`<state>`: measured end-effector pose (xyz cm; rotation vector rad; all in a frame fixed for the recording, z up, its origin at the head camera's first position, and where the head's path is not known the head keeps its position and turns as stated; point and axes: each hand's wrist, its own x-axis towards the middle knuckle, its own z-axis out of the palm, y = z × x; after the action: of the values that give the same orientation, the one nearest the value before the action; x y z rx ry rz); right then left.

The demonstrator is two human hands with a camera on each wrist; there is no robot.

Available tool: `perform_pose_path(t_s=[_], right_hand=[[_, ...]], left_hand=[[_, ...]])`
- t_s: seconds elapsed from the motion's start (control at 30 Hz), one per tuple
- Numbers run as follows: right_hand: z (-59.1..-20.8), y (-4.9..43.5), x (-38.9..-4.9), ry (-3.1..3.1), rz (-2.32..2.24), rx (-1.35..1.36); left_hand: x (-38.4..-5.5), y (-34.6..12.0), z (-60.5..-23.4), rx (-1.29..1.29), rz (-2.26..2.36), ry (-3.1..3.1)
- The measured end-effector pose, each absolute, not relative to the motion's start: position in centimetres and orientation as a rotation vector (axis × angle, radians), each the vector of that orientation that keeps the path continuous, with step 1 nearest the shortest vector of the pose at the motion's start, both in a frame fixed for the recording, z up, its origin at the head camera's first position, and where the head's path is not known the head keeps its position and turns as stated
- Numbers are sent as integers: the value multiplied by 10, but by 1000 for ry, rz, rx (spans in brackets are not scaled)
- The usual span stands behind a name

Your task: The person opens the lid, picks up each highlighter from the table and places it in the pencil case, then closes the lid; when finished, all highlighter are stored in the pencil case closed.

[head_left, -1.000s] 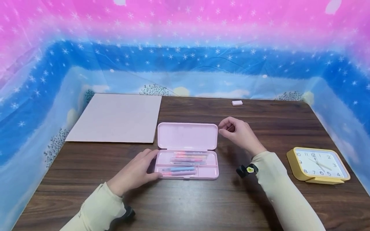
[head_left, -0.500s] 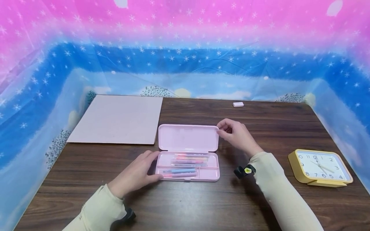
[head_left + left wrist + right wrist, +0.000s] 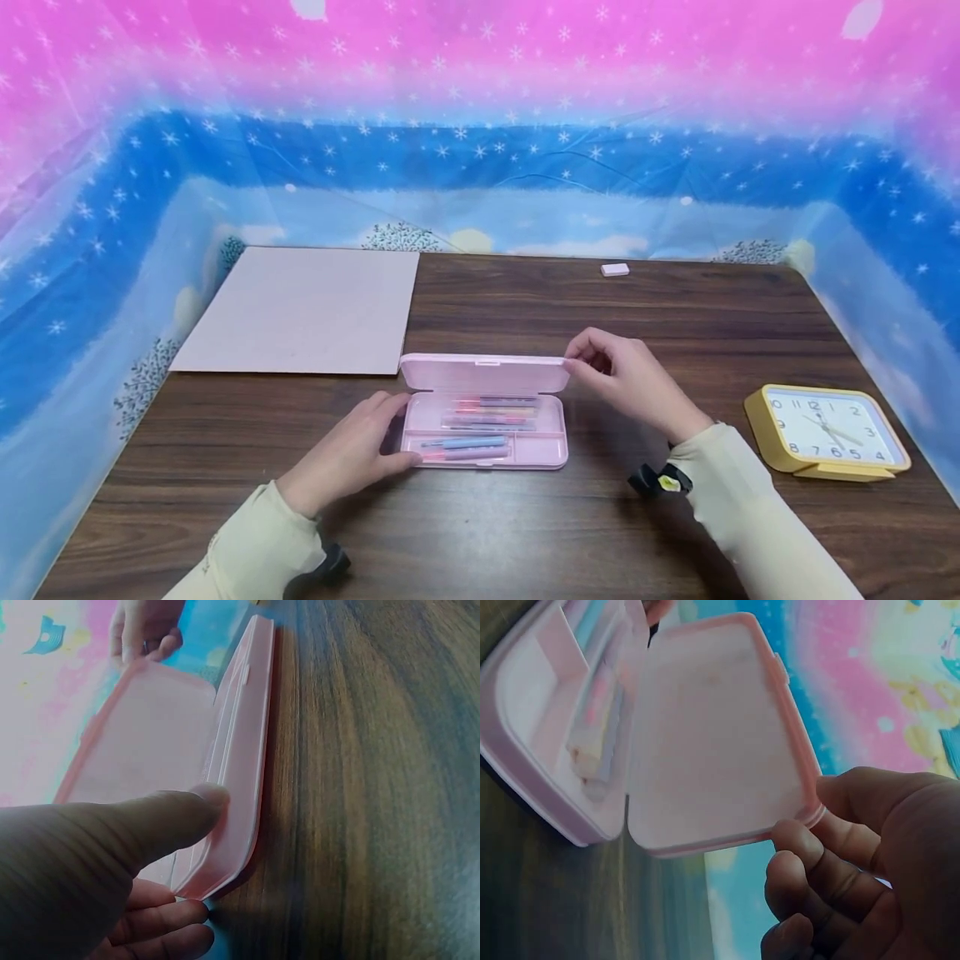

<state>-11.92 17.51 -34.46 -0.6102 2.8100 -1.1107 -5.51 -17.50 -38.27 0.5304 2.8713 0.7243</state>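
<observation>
A pink pencil case (image 3: pixel 540 450) lies on the table with its lid (image 3: pixel 480 377) raised at a steep angle. Several pens (image 3: pixel 480 412) in pink, purple and blue lie in its compartments; the small front-right compartment shows no pen. My left hand (image 3: pixel 352 450) holds the case's left end, thumb (image 3: pixel 180 817) at the front corner and fingers around the end. At the lid's upper right corner, my right hand (image 3: pixel 626 371) pinches the rim between thumb and index finger, as the right wrist view shows. The other right fingers (image 3: pixel 795 885) are curled beside it.
A large pale board (image 3: pixel 300 312) lies at the back left, its right edge close to the lid. One small white eraser (image 3: pixel 615 270) sits near the far edge. At the right stands a yellow clock (image 3: pixel 828 432). A patterned cloth (image 3: pixel 487 150) surrounds the table.
The lid has swung up from lying far back to a steep tilt, with my right hand at its corner moving nearer. My left hand stays at the case's left end.
</observation>
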Motion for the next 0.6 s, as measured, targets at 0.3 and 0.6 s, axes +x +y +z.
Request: perform_pose_path(t_s=[0.3,0.6], right_hand=[[-355,181,-92,2708,-1162,-669],[-372,184,-84,2651,-1153,-668]], left_hand=[[-56,-183,-383,573,945,2829],[-55,-192,-377,451,1123,2751]])
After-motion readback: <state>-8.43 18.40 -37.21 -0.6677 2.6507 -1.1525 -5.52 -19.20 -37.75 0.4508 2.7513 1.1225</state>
